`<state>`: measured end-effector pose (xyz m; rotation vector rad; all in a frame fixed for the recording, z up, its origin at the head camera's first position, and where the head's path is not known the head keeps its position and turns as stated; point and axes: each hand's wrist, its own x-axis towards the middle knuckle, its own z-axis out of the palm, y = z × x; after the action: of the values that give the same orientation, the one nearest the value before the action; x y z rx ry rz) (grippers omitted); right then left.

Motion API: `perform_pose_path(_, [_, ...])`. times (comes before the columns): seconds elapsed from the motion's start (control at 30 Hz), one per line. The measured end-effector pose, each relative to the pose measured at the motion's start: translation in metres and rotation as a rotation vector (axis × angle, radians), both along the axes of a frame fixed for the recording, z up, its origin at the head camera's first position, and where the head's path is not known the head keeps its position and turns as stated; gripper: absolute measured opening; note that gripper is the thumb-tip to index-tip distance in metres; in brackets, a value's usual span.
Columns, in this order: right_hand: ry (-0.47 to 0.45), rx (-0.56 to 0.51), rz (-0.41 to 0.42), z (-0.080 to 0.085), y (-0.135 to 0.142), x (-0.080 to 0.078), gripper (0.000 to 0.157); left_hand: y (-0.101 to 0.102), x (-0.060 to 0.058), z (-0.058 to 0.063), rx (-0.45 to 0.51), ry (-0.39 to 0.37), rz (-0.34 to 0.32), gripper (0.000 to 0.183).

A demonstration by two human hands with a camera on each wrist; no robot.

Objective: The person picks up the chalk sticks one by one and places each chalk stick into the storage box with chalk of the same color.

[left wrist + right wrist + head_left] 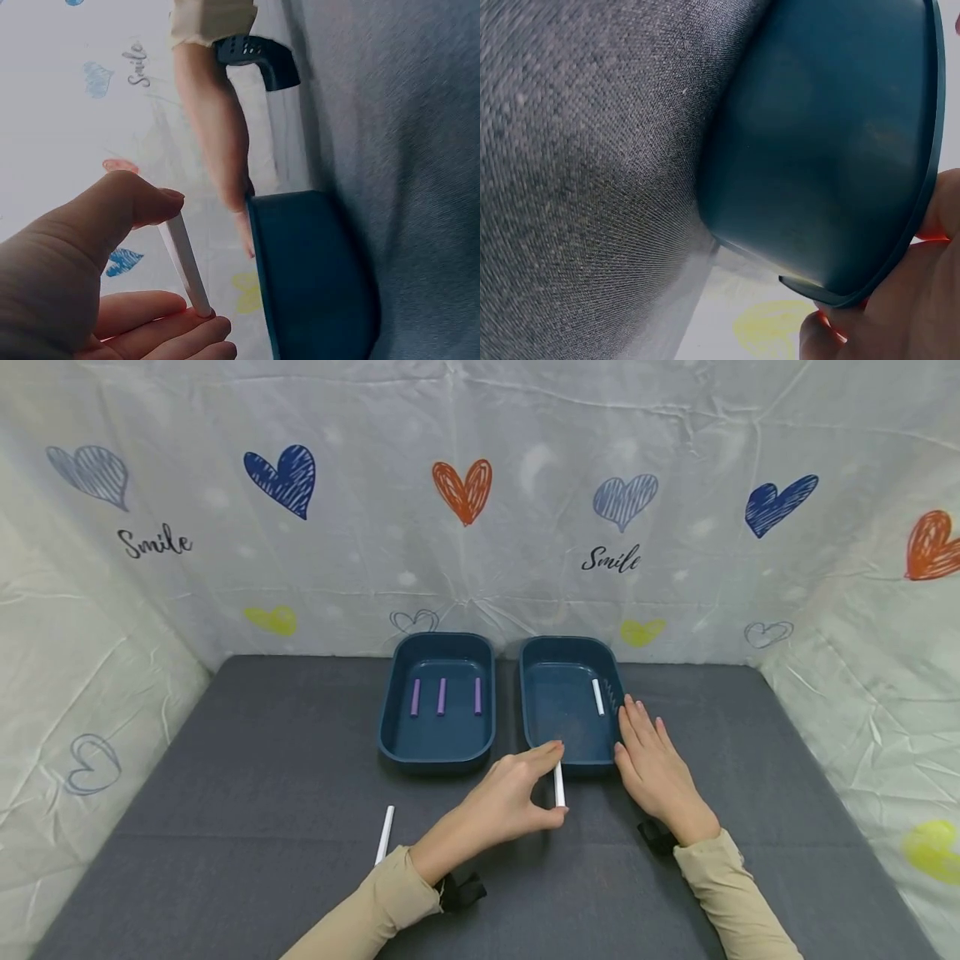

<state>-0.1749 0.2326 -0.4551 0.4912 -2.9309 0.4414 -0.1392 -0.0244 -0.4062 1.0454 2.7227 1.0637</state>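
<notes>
My left hand [504, 802] pinches a white chalk stick [559, 785] lengthwise, thumb at one end and fingertips at the other. In the left wrist view the same chalk [185, 264] spans between thumb and fingers. It is just in front of the right blue tray [551, 752], overlapping its near rim in the head view. My right hand [660, 768] rests along that tray's right rim with fingers extended; the right wrist view shows fingers at the edge of the tray [817, 150]. Inside this tray lies one white chalk stick [597, 697].
A second blue tray [437, 757] stands to the left, holding three purple chalk sticks [441, 697]. Another white chalk stick [385, 833] lies on the grey tabletop [247, 793], partly behind the left sleeve. A printed curtain [360, 543] borders the table's back and sides.
</notes>
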Motion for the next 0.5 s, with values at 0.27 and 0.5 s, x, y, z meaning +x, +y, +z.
perform_pose_path(0.27, [0.012,0.006,-0.010,0.002,-0.001,0.000,0.058,0.010,-0.021,0.009,0.029,-0.001,0.019,0.073])
perform_pose_path(0.5, [0.005,-0.003,-0.002,0.002,-0.001,0.000,0.058,0.018,-0.037,0.023,-0.009,0.037,0.034,0.074])
